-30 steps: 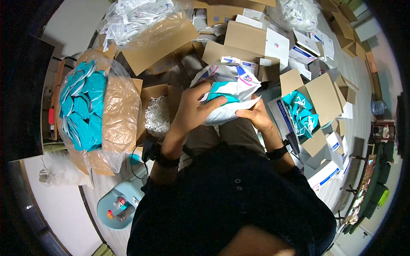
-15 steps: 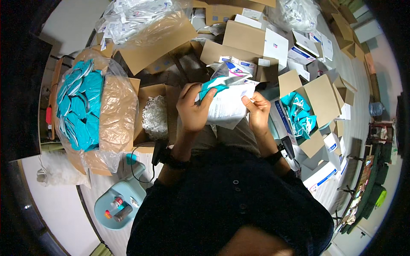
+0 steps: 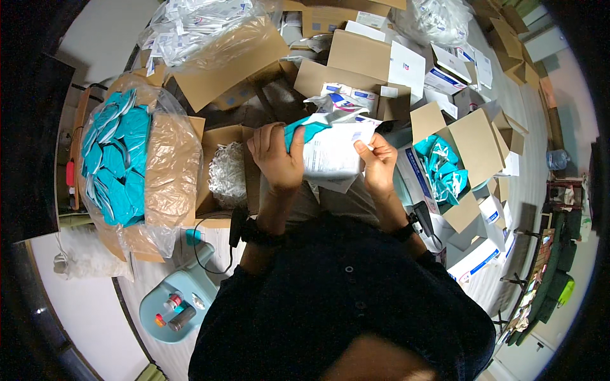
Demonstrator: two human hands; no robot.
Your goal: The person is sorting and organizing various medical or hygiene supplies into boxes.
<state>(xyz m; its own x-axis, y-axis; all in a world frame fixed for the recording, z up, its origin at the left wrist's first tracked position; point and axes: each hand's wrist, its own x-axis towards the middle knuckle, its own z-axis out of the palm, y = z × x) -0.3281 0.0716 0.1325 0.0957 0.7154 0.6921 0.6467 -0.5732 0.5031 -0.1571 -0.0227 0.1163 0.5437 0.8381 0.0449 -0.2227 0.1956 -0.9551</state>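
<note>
In front of my lap is a white plastic pouch (image 3: 330,155) with small print on it. A folded teal packet (image 3: 306,131) lies along the pouch's upper left edge; how far it reaches inside cannot be made out. My left hand (image 3: 277,159) is closed round the teal packet, thumb on the near side, fingers behind. At the pouch's right edge, my right hand (image 3: 380,166) pinches it between thumb and fingers. Just beyond, an open carton (image 3: 400,105) holds more white printed pouches (image 3: 346,100).
On the left, a plastic-lined box (image 3: 171,171) holds a heap of teal packets (image 3: 127,155). White shredded filler (image 3: 227,174) fills a carton beside it. To the right, another open carton (image 3: 467,159) contains teal packets. A pale blue stool (image 3: 152,311) carries small bottles at lower left.
My left hand has shifted slightly left, its fingers now spread further round the teal packet. The pouch and my right hand have moved a little left too.
</note>
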